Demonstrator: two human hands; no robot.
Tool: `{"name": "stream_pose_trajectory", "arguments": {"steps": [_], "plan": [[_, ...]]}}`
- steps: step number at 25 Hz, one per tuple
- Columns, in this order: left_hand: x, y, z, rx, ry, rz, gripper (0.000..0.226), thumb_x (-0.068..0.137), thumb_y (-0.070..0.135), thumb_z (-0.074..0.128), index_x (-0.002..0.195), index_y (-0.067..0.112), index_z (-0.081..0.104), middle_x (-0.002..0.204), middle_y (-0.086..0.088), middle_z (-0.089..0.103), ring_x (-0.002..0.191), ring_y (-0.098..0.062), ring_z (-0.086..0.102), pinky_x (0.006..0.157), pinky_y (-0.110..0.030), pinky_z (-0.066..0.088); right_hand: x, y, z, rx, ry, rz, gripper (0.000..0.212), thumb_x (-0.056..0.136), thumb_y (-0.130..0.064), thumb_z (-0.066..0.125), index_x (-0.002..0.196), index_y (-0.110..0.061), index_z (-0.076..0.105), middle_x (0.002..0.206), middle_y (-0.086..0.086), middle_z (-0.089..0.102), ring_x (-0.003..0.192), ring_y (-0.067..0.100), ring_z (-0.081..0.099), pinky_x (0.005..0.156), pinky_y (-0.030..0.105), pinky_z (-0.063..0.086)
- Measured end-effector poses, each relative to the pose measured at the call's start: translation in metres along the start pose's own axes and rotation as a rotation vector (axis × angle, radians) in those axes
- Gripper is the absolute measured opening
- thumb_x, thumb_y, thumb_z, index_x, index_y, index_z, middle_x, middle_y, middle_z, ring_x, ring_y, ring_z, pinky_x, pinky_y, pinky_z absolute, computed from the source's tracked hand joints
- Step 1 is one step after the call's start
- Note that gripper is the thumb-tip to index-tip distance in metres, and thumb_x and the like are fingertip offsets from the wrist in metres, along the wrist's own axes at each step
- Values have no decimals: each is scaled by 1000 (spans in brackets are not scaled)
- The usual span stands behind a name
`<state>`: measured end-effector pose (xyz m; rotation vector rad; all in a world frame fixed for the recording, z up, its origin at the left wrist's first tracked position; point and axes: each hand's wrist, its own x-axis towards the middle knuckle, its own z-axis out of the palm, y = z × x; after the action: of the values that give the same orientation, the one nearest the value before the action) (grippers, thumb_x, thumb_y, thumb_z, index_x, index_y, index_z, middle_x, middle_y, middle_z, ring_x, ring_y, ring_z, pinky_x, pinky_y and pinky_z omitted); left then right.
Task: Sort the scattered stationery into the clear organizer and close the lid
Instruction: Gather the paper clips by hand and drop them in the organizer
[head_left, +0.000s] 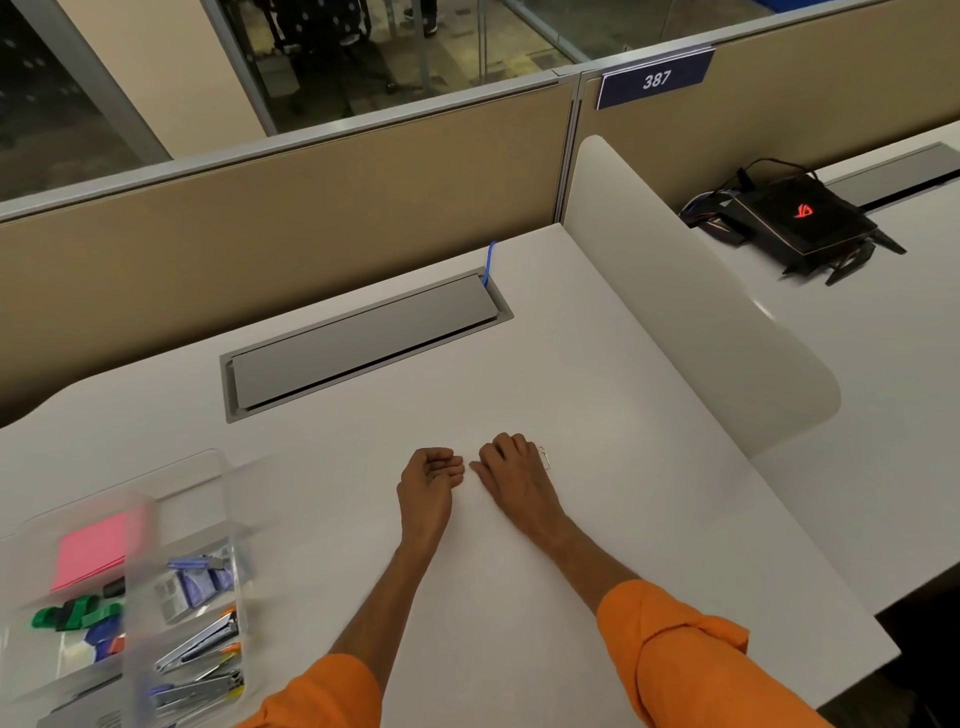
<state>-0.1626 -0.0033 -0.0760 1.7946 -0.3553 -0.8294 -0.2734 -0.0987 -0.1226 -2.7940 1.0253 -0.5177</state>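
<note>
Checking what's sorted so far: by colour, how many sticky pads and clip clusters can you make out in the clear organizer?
Pink sticky-note pad: 1
Green binder-clip cluster: 1
Blue clip cluster: 1
Total: 3; blur hides individual clips in the clear plastic organizer.

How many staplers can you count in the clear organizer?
2, both in the near right compartment of the organizer: one stapler lying above the other stapler. Blur and the organizer walls may hide more.
</note>
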Motion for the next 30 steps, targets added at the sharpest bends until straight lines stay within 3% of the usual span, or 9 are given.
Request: {"name": "stream_pose_trajectory", "arguments": {"steps": [10,15,18,22,24,26,28,30], "plan": [[4,-10,-3,-162,-1,-56,27,84,-10,51,100,5,66,94,-11,75,89,-24,73,90,-44,56,10,4,7,-58,177,-191,31,89,-24,64,61,-17,53,55,1,50,48,17,48,41,27,38],[1,-8,-1,-323,19,-117,22,85,-12,55,102,-2,65,98,-17,73,94,-28,72,94,-46,54,13,4,7,-69,67,-189,25,72,-11,76,60,-19,56,47,-1,46,40,17,46,35,23,32],[-2,-6,-1,-403,28,-138,20,86,-10,55,104,-4,64,100,-18,73,96,-27,72,96,-45,53,13,5,2,7,39,-133,20,78,-11,67,62,-18,59,47,-2,47,39,17,48,35,22,34],[-10,0,4,-528,34,-165,18,90,-3,57,107,-6,63,103,-19,73,99,-29,71,97,-43,52,13,-7,-32,265,232,180,42,86,-13,63,53,-17,38,42,-4,32,39,14,27,38,24,27],[-15,3,12,-606,33,-196,20,94,4,55,110,-6,63,106,-20,72,101,-30,70,98,-44,51,13,-15,-48,587,277,416,48,89,-15,64,52,-17,33,42,-8,28,42,13,24,43,21,24],[-22,6,22,-737,-9,-269,27,99,12,50,114,-6,62,112,-22,70,106,-30,68,101,-44,49,15,-25,-59,929,264,709,50,89,-22,65,50,-12,35,43,0,33,43,9,29,46,21,29],[-30,11,32,-877,-90,-346,36,102,21,45,121,-5,60,121,-21,67,114,-31,64,106,-44,45,15,-34,-68,1391,220,1008,52,88,-29,67,51,-11,35,49,9,31,44,14,30,44,26,29],[-37,18,41,-982,-145,-402,42,103,27,40,124,-5,59,125,-20,65,119,-30,61,108,-42,42,12,-42,-74,1768,178,1186,50,88,-32,67,52,-15,37,47,3,30,38,14,26,37,24,24]]}}
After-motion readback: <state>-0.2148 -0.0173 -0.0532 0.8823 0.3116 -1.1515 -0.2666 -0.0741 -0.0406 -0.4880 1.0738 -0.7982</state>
